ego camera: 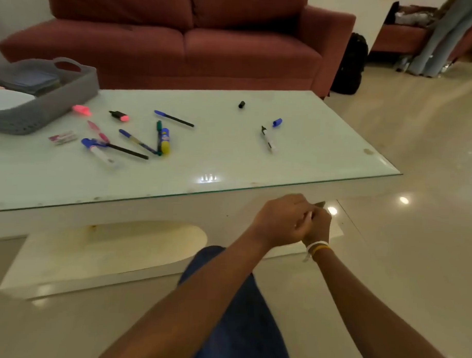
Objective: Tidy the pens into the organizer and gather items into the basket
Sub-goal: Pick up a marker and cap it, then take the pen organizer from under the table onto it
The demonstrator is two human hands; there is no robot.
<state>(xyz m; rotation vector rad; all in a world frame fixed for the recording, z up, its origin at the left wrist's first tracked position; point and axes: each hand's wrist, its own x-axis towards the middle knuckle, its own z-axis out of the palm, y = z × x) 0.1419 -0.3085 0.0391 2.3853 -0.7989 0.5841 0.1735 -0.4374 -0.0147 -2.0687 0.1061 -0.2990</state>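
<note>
Both hands meet below the surface's near edge; left hand [279, 220] and right hand [317, 224] grips curled, contents indiscernible. The uncapped white marker [268, 139], lying near-to-far, is nearest, ahead and above them.

There is a single view, from a wide-angle camera worn on the person's head. It looks forward and down across the glass-topped surface [230, 152], whose near edge runs slantwise through the middle of the frame. The person's forearms enter from the bottom edge, close to the lens, with a knee between them. Beyond the far edge stands a red sofa [181, 37], and tiled floor [414, 238] fills the right. Straight lines bend towards the borders, and the whole picture is slightly blurred.
</note>
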